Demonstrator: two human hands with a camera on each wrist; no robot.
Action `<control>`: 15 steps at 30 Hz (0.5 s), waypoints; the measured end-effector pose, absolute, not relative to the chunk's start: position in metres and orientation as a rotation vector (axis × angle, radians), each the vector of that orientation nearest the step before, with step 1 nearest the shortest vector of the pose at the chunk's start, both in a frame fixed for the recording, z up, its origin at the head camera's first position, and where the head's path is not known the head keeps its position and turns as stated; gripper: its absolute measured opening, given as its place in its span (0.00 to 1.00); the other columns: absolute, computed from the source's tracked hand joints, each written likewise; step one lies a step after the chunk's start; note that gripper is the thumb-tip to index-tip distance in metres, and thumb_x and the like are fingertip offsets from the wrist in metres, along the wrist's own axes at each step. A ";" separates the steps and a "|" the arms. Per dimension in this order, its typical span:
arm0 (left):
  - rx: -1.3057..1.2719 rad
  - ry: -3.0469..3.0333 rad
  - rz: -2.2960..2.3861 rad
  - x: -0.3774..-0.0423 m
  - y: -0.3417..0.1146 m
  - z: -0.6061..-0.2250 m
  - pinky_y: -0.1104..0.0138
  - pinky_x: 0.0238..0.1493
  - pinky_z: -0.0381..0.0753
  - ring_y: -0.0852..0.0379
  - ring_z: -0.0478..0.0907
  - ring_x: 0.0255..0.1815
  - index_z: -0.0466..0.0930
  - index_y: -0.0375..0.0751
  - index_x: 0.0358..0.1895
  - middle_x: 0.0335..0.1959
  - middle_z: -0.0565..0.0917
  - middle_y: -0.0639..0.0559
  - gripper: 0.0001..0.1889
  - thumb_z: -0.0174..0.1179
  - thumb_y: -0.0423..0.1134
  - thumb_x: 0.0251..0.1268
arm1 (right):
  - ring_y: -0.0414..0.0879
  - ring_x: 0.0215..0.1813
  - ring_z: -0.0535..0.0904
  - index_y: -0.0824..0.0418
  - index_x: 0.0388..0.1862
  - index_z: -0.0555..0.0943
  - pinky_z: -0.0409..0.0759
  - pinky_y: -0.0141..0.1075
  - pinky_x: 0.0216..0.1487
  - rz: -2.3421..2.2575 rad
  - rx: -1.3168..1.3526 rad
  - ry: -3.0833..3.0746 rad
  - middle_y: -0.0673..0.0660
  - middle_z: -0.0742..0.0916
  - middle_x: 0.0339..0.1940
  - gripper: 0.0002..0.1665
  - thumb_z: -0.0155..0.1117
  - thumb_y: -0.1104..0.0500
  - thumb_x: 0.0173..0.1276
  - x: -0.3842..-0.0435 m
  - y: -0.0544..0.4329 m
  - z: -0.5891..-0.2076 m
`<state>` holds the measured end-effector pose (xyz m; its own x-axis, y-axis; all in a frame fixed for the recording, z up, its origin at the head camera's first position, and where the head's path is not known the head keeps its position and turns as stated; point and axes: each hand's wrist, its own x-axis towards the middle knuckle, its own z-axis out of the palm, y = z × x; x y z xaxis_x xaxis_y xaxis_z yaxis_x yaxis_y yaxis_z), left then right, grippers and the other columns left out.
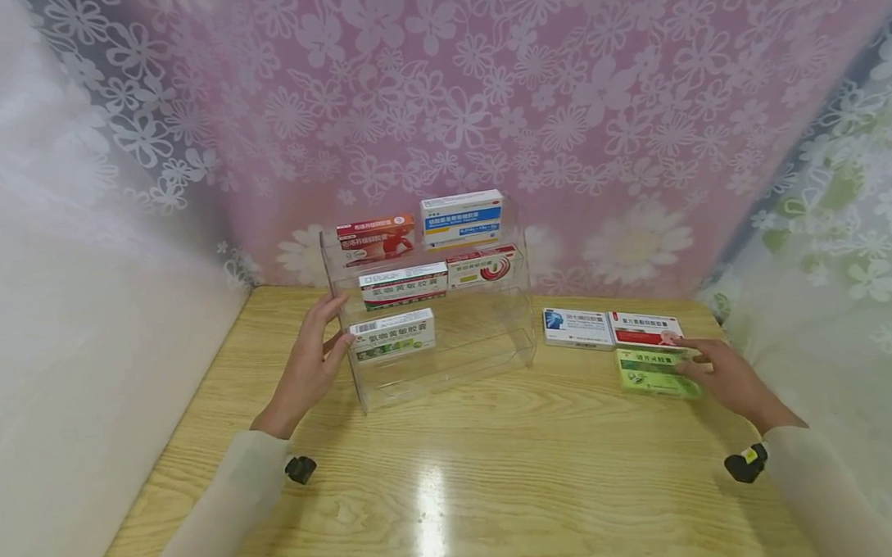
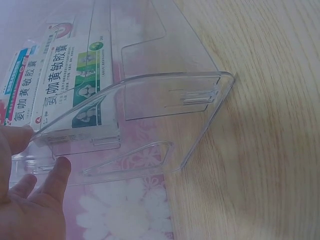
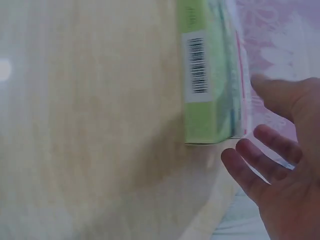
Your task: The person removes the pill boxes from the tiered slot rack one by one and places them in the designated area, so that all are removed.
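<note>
My left hand [image 1: 312, 357] grips the left side panel of a clear plastic tiered rack [image 1: 450, 382], thumb on one side of the edge and fingers on the other. Just inside that panel, a white-and-green medicine box [image 1: 395, 333] occupies the bottom tier; its printed front shows through the plastic in the left wrist view. Over on the right, my right hand [image 1: 726, 379] is spread at the right end of a light green medicine box [image 1: 644, 378]. In the right wrist view, the fingers are extended beside the green box's end [image 3: 200, 120], not curled around it.
A white-and-red box [image 1: 643, 329] and a white-and-blue box [image 1: 576, 329] lie behind the green one. On the rack's upper tiers stand a red box [image 1: 371, 238], a blue-striped box [image 1: 462, 222] and two white-and-red boxes [image 1: 405, 286]. A floral curtain [image 1: 484, 105] hangs behind the wooden table [image 1: 497, 473].
</note>
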<state>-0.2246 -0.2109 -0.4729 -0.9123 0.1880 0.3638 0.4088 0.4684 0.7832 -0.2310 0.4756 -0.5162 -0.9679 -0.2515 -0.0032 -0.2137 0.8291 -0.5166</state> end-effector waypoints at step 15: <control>-0.508 -2.494 -1.421 -0.225 -0.211 -0.472 0.40 0.76 0.78 0.32 0.57 0.87 0.57 0.49 0.88 0.90 0.48 0.38 0.32 0.54 0.36 0.89 | 0.81 0.71 0.67 0.70 0.80 0.72 0.75 0.79 0.60 -0.628 -0.241 2.999 0.81 0.63 0.79 0.49 0.74 0.39 0.75 -0.215 0.472 -0.544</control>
